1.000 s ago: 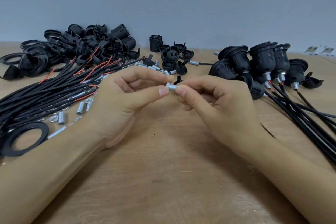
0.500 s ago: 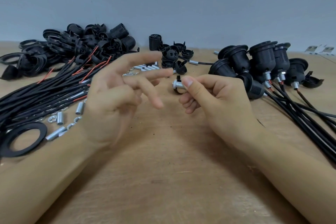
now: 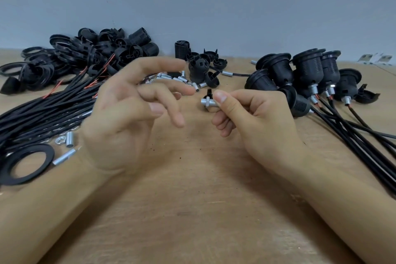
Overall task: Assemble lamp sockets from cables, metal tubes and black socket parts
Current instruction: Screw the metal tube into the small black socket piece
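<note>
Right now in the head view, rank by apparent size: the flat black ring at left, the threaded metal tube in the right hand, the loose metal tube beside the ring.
1. Flat black ring
2-3. Threaded metal tube and loose metal tube: alike, unranked.

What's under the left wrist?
Under the left hand, a metal tube pokes out beside the black ring. Anything directly beneath the wrist is covered.

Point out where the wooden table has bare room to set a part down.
Bare wooden table lies near the person, between the forearms. Crowded: black cable bundle and black rings left, finished black sockets right, small metal tubes behind the hands.
</note>
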Available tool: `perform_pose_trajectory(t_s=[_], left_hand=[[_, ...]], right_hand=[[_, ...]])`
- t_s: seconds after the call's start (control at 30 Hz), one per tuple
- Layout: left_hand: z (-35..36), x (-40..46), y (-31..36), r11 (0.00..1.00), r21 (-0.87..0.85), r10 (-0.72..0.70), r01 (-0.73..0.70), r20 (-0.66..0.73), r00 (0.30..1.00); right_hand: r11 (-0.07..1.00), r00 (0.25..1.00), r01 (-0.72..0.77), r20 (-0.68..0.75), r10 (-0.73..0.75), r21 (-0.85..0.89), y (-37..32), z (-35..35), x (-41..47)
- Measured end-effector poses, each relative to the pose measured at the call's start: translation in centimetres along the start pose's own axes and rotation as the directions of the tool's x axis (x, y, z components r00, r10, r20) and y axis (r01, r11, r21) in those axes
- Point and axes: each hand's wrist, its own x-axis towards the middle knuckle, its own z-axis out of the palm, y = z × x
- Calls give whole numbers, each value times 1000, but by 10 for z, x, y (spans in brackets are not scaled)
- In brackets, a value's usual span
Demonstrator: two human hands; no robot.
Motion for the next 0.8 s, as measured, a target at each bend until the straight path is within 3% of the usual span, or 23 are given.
perform_pose_trajectory(t_s=[0.17, 0.33, 0.47, 0.57, 0.67, 0.73, 0.8], left_hand=[[8, -3, 2, 977, 196, 56, -87, 161, 985], [6, -5, 2, 934, 291, 184, -210, 114, 976], [8, -4, 4, 873, 435, 88, -223, 309, 947], [1, -7, 9, 840, 471, 160, -269, 259, 953], [2, -8, 10, 735, 594, 246, -328, 217, 945], [6, -4, 7, 706, 653, 204, -276, 185, 961], [10, -4, 5, 757, 613, 133, -225, 193, 972]], right_hand=[[999, 1000, -14, -22, 13, -38, -1, 0, -1], [995, 997, -38, -69, 32, -88, -1, -1, 0], [983, 999, -21, -48, 12, -185, 3, 0, 0], [969, 997, -6, -74, -13, -249, 5, -2, 0], [980, 996, -41, -84, 25, -196, 4, -2, 2], [987, 996, -72, -55, 64, -141, 3, 0, 2], [991, 996, -87, -29, 84, -103, 2, 2, 0]])
